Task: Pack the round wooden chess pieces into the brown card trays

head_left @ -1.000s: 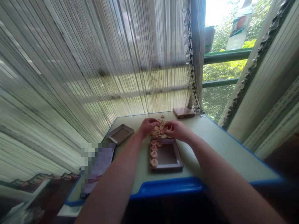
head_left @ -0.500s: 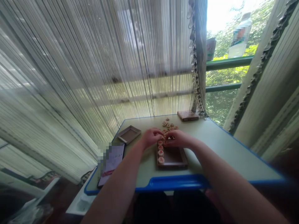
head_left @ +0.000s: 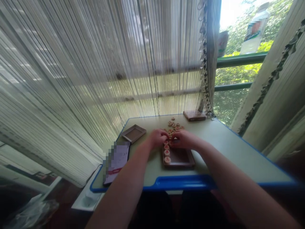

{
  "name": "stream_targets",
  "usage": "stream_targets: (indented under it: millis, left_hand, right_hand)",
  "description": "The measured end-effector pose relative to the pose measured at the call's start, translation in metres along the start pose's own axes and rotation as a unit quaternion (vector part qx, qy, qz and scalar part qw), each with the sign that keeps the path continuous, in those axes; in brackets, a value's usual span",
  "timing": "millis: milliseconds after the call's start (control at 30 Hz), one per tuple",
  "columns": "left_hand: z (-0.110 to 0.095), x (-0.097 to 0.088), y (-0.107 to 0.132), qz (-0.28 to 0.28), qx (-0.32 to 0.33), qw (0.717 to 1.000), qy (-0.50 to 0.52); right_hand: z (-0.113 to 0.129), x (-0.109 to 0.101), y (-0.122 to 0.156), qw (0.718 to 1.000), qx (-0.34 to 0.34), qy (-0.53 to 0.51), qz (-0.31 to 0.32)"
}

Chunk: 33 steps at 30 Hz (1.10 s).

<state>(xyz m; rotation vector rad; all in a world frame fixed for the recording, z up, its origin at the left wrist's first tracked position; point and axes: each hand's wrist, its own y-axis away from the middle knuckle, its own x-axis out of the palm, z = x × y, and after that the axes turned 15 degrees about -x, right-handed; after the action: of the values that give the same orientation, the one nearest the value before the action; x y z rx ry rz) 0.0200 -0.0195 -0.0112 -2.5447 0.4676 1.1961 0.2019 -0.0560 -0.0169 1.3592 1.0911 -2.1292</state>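
A shallow brown box (head_left: 180,158) stands on the table in front of me. Along its left side runs a row of round wooden Chinese chess pieces (head_left: 167,160) with red characters. My left hand (head_left: 158,137) is at the far left corner of the box, its fingers bent and closed together; what they hold is hidden. Across from it, my right hand (head_left: 183,139) reaches over the far edge, thumb and fingers closed around a Chinese chess piece beside the row. The two hands' fingertips nearly meet. Just beyond them lies a loose pile of Chinese chess pieces (head_left: 177,125).
An upturned shallow box lid (head_left: 133,133) lies at the back left of the table (head_left: 226,152). A phone or tablet (head_left: 116,162) is by the left edge. At the back right is a flat brown box (head_left: 194,115). A string curtain (head_left: 100,63) hangs behind the table.
The view has shifted slightly, so everything sits a little higher and further right. My hands stay at the far end of the box, fingertips a little closer together.
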Motion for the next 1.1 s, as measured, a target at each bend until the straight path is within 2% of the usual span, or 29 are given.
stream_targets:
  millis: [233,700,1100]
  left_hand:
    - [0.001,0.002,0.0,-0.003,-0.025,1.0,0.0]
    - [0.005,0.004,-0.003,0.008,-0.034,0.999,0.036]
    - [0.001,0.0,0.0,-0.001,-0.044,0.999,0.001]
  right_hand:
    - [0.0,-0.001,-0.001,1.0,0.003,0.004,-0.007]
    - [-0.002,-0.004,-0.001,1.0,0.022,-0.008,0.012]
    - [0.004,-0.01,0.0,0.999,0.033,-0.018,0.017]
